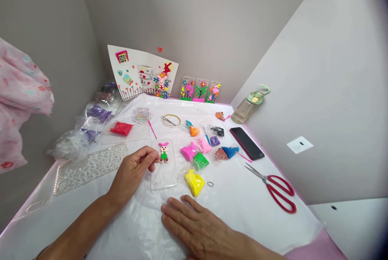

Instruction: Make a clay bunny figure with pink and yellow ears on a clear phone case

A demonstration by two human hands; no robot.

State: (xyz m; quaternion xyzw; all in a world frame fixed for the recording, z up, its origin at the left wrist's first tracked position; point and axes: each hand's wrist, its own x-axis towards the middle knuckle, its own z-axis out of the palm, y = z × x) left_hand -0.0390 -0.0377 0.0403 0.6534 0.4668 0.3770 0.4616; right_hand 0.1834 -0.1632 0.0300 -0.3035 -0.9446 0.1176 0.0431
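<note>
Mid-frame, left hand (135, 170) touched or neared rabbit figure (164, 156), grip we couldn't tell; lower centre, right hand (197, 224) lay flat, released.

Can't tell if L hand (133, 168) touches bunny fig. (164, 156) just R of it; pink cloth (22, 102), well L, cut off.

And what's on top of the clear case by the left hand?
A rabbit with pink ears and a green middle lies on the upper part of the case. The left hand covers part of the left edge, hiding what's there.
</note>
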